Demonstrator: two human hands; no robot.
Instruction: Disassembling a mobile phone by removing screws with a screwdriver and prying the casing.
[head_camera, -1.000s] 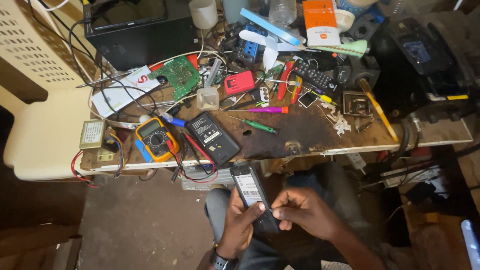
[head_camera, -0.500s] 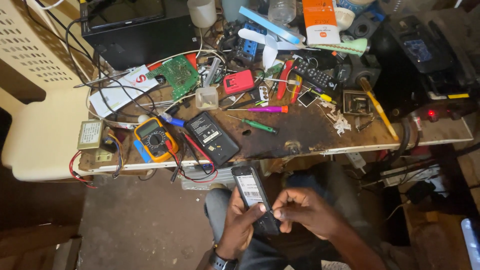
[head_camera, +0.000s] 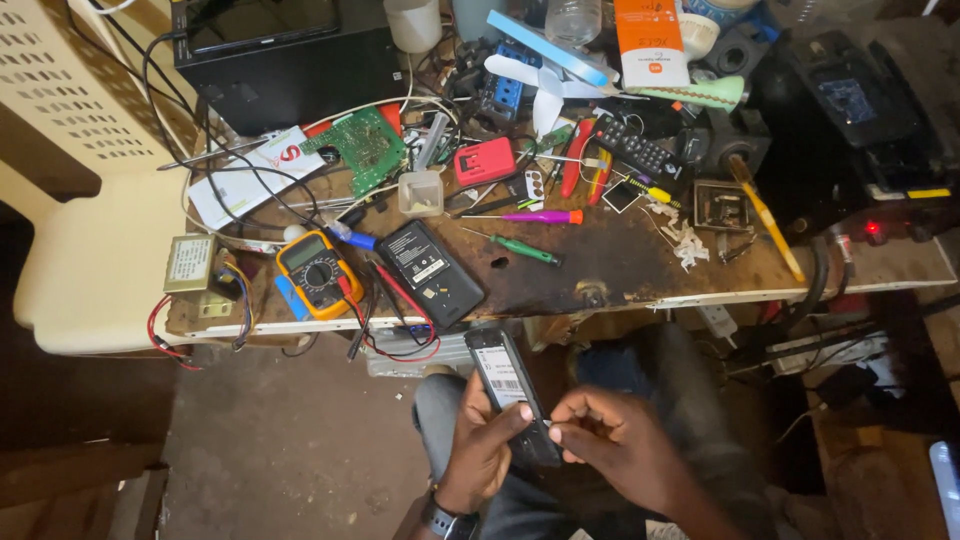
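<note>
A small black phone (head_camera: 505, 380) with its back cover off is in my left hand (head_camera: 478, 450), above my lap in front of the workbench. A white label shows on its back. The thumb of that hand lies across its lower half. My right hand (head_camera: 612, 442) pinches at the lower end of the phone with fingertips together; whether it holds a small part there is too small to tell. On the bench just above lies a second opened black phone (head_camera: 432, 272), next to a yellow multimeter (head_camera: 318, 273) with red and black leads.
The scorched wooden workbench (head_camera: 620, 270) carries a green circuit board (head_camera: 362, 148), a red box (head_camera: 484, 160), green (head_camera: 520, 248) and pink (head_camera: 540, 216) screwdrivers, a remote (head_camera: 650, 152), a small transformer (head_camera: 190, 264) and tangled wires. A cream plastic chair (head_camera: 90, 260) stands left; black equipment (head_camera: 860, 110) sits right.
None beyond small finger movement at the phone's lower end; both hands stay at the phone above my lap.
</note>
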